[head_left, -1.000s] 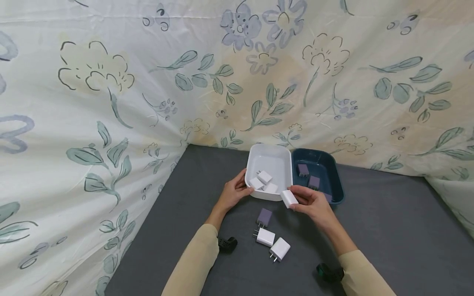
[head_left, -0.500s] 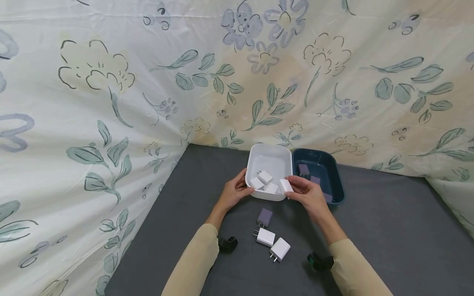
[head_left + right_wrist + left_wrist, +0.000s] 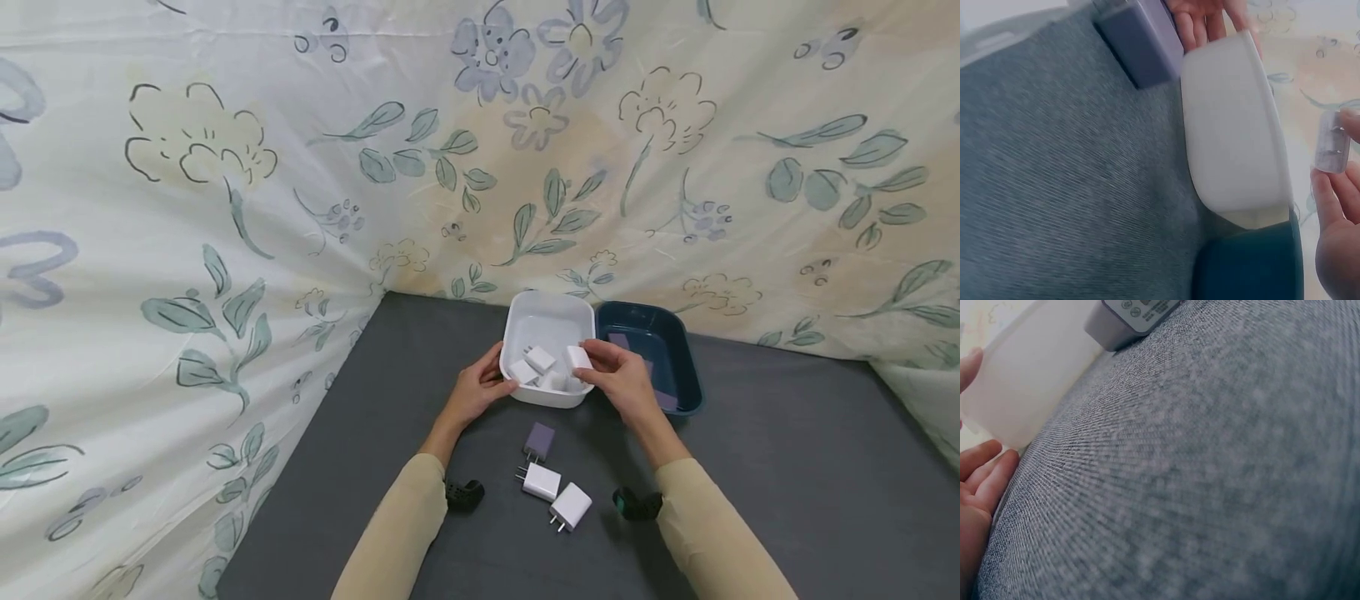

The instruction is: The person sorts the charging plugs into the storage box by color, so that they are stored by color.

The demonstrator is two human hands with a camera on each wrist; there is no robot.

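My right hand (image 3: 618,379) pinches a white USB wall charger (image 3: 577,358) between thumb and fingertips. This charger is over the right side of the white plastic tub (image 3: 547,398), and in the right wrist view the charger (image 3: 1333,142) shows above rim height. At the tub's front left corner, my left hand (image 3: 476,387) holds it, thumb towards the front rim and fingers along the left wall. Several white chargers (image 3: 538,360) lie inside the tub. On the table before it are a purple charger (image 3: 538,442) and two white ones (image 3: 542,482).
A dark blue tub (image 3: 688,367) stands right beside the white one, with purple chargers (image 3: 665,401) in it, partly behind my right hand. The grey tabletop (image 3: 787,467) extends on both sides. A floral cloth (image 3: 450,150) hangs behind the tubs.
My right hand has carried its white charger from in front of the tub's right corner, up and left over the tub. The left hand has kept its place at the corner.
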